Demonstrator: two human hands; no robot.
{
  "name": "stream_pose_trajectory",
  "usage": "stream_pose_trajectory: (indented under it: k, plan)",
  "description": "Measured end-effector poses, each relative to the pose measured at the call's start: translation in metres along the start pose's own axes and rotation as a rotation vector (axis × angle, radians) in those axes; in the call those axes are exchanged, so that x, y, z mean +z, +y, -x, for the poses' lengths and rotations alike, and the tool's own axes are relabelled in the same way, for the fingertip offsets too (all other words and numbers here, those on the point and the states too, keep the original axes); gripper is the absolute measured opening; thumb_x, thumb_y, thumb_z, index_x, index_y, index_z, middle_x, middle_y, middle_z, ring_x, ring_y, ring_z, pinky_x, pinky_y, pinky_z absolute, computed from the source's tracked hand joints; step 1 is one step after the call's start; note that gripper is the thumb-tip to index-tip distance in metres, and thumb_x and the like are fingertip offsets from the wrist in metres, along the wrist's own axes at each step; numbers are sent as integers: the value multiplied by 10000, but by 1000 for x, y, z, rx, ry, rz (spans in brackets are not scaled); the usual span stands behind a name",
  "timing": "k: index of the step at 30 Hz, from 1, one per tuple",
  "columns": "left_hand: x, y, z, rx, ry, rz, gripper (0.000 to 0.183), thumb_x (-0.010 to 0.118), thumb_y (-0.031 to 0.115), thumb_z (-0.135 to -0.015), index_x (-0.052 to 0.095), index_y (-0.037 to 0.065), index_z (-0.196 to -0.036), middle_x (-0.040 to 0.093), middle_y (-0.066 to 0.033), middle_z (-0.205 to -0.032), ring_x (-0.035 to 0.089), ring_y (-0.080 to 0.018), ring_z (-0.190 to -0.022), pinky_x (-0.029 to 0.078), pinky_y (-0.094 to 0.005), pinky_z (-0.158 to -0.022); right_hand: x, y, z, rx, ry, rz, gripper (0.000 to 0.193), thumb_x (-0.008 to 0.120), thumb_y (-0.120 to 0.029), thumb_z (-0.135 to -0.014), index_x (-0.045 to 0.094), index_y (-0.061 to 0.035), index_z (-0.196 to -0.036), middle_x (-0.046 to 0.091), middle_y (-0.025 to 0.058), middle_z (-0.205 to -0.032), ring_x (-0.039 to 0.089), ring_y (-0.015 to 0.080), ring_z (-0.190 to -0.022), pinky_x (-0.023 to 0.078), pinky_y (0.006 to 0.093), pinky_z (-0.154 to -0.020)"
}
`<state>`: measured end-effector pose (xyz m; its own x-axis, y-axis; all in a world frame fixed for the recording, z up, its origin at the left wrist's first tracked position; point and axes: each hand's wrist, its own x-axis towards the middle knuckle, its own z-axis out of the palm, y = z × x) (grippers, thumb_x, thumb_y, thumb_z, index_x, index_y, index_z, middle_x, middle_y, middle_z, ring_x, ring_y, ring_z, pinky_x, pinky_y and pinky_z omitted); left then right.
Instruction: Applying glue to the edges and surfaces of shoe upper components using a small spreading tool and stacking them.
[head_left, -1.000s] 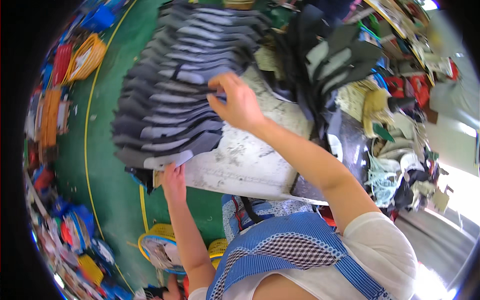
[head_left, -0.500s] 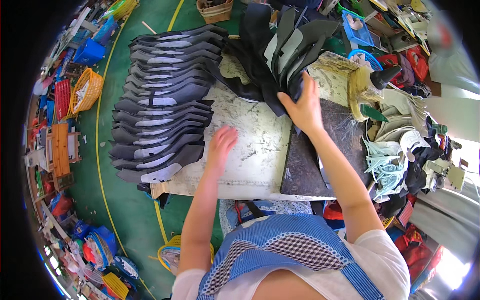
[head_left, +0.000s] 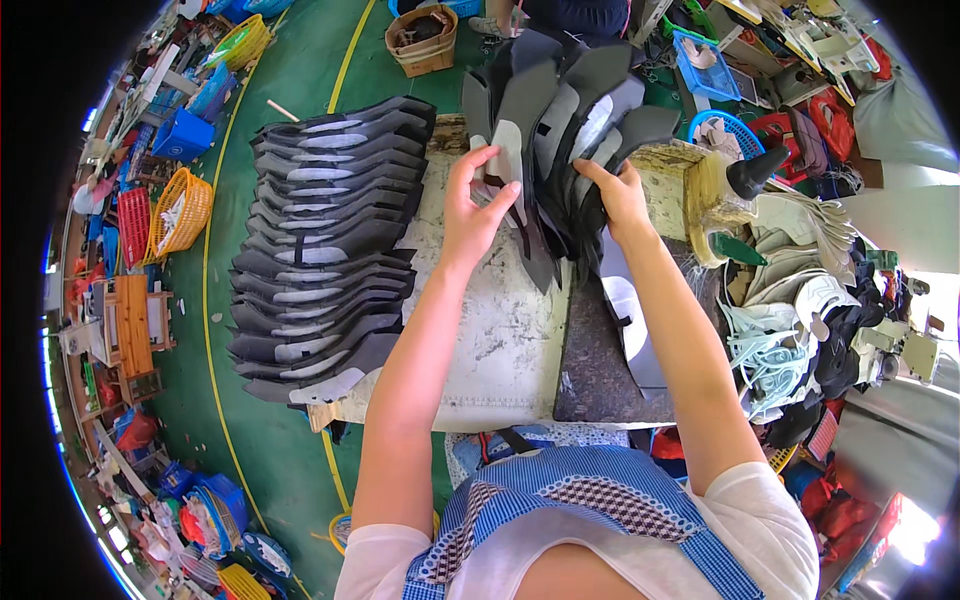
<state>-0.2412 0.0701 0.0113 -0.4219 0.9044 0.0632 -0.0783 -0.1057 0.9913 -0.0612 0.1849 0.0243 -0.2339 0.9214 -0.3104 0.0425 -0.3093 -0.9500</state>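
At the far middle of the table, a loose bundle of dark grey, long curved flat pieces (head_left: 553, 135) with pale grey patches stands fanned out. My left hand (head_left: 472, 215) is closed on the left side of it, its thumb and fingers around a dark grey piece (head_left: 508, 145). My right hand (head_left: 618, 197) grips the bundle's right side; some of its fingers are hidden behind the pieces. Below that hand a pale piece with a dark edge (head_left: 626, 310) hangs over a dark board (head_left: 595, 375). Similar pieces lie overlapped in a long row (head_left: 320, 250) on the left.
The worn white table top (head_left: 480, 350) spreads in front of me. A post with a black cone (head_left: 757, 173) and a green tip stands at its right end, beside stacked pale pieces (head_left: 790, 240) and mint straps (head_left: 765, 345). A wooden basket (head_left: 422, 42) sits beyond the table.
My left hand has moved up and right from over the table to take hold of the bundle. The bundle now stands more upright between both hands; my right hand has shifted slightly.
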Motion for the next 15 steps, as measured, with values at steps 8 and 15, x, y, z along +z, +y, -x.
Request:
stream_pose_trajectory:
  k: [8, 15]
  plan:
    - [-3, -13, -1, -112, 173, 46, 854, 752, 157, -781, 270, 15, -1472, 398, -197, -1409, 369, -275, -1344, 301, -400, -1117, -26, 22, -2, 173, -132, -51, 543, 714, -392, -873, 577, 62, -1138, 646, 103, -1031, 614, 163, -914, 483, 268, -780]
    - [-25, -31, -4, -296, 50, 212, 835, 727, 271, -803, 287, 39, -1474, 441, -65, -1403, 476, -143, -1120, 363, -262, -847, -76, 54, 99, -497, 88, 636, 598, 748, -249, -776, 527, 1, -1272, 541, 164, -1263, 526, 321, -1140, 416, 436, -1001]
